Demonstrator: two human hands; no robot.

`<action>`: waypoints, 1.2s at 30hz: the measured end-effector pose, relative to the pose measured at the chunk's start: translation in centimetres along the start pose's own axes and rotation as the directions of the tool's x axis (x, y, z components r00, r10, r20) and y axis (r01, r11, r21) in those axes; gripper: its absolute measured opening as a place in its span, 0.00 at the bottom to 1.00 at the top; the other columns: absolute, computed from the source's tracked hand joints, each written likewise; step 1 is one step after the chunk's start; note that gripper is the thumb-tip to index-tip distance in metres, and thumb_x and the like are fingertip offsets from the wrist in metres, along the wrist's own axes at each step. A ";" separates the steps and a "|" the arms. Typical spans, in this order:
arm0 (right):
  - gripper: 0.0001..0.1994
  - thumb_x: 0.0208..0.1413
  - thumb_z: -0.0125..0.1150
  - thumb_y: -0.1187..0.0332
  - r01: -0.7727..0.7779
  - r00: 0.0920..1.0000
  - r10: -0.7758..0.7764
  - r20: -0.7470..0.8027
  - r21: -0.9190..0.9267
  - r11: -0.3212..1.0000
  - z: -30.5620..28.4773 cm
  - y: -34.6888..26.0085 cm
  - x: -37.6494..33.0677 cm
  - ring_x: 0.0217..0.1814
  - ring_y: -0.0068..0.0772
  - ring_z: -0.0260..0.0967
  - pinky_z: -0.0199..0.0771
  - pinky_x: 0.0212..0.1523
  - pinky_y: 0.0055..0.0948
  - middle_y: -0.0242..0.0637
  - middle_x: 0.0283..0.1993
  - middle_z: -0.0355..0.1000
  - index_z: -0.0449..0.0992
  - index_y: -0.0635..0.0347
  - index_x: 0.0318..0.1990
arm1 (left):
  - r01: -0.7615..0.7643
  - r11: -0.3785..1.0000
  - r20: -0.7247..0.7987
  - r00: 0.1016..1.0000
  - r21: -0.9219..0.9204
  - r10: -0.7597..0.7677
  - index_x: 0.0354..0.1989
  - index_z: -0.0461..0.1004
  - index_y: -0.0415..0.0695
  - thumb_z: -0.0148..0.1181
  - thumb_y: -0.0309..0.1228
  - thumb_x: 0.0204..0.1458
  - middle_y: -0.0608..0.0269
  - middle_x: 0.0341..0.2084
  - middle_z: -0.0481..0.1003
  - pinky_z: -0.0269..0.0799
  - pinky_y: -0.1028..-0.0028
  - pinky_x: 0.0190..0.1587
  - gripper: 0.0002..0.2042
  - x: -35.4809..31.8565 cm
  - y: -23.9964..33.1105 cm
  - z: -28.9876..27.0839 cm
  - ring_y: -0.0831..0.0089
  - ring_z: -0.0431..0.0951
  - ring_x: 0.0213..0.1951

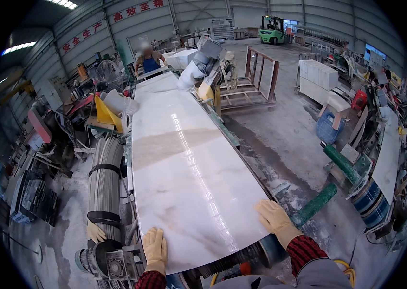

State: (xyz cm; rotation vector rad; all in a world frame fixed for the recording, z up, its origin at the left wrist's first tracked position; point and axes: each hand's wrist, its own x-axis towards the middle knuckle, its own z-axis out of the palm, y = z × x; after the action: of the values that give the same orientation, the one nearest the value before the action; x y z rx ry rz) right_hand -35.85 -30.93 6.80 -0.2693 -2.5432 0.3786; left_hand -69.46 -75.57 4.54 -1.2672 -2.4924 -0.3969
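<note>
A long polished white stone slab [191, 192] with a tan band across it lies in front of me and reaches far ahead. Its surface reflects a bright streak of light. At the near left corner, my left hand [155, 248] in a cream work glove rests with its fingers stretched out on the slab. On the near right edge, my right hand [275, 219], gloved alike, lies with extended fingers over the stone. Neither hand is wrapped round anything. A loose cream glove [96, 232] hangs at the left, beside a ribbed grey bellows cover [104, 178].
A motor [100, 260] sits by the near left corner. Green rollers [315, 204] stand to the right. Past the slab's far end is a person in a blue apron [150, 63]. Farther back are a brown metal rack [261, 79] and a green forklift [271, 32].
</note>
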 end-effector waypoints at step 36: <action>0.17 0.74 0.66 0.65 -0.068 0.998 0.068 0.016 -0.009 0.998 0.7 0.4 -2.9 0.76 0.64 0.77 0.75 0.82 0.58 0.56 0.69 0.81 0.82 0.63 0.64 | 0.050 0.996 0.046 0.998 -0.070 -0.047 0.69 0.78 0.41 0.63 0.27 0.69 0.36 0.72 0.76 0.64 0.40 0.80 0.21 -1.5 0.2 0.2 0.33 0.72 0.74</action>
State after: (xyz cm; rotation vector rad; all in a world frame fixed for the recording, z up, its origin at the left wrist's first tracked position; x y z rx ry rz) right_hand -33.77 -31.45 4.66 -0.3579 -2.5573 0.3971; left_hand -68.46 -76.51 3.76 -1.2574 -2.5710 -0.4783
